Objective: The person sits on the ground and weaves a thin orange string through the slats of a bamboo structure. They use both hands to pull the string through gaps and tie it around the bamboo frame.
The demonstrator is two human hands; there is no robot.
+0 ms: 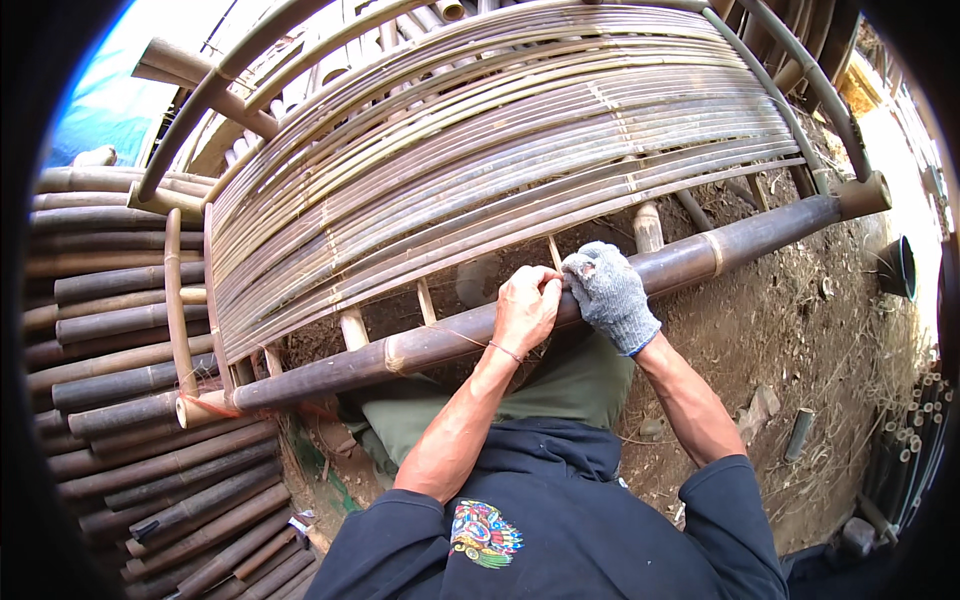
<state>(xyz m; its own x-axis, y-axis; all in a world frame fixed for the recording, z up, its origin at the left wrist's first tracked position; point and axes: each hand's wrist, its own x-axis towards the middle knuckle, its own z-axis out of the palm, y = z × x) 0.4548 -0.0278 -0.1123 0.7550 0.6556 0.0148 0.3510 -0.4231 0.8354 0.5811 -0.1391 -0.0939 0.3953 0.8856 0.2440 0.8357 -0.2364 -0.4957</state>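
Note:
My bare left hand [528, 308] and my right hand [608, 290], in a grey knit glove, meet just over a thick dark bamboo pole [450, 335]. Both are closed, fingertips pinched close together; what they hold is too small to make out. A narrow light strut [555, 252] rises behind the fingertips. A thin strand trails over the pole near my left wrist. Beyond the pole, a panel of long split-bamboo slats [480, 150] forms part of a bench-like frame. Short pale bamboo pieces, among them a strut [353, 328], stand between pole and slats.
Stacked dark bamboo poles [150, 330] fill the left side. Curved bamboo rails [200, 110] rise at the frame's upper left. A short cut tube [799, 435] lies on the dirt ground [720, 330] at right, with bundled thin canes [910, 420] farther right.

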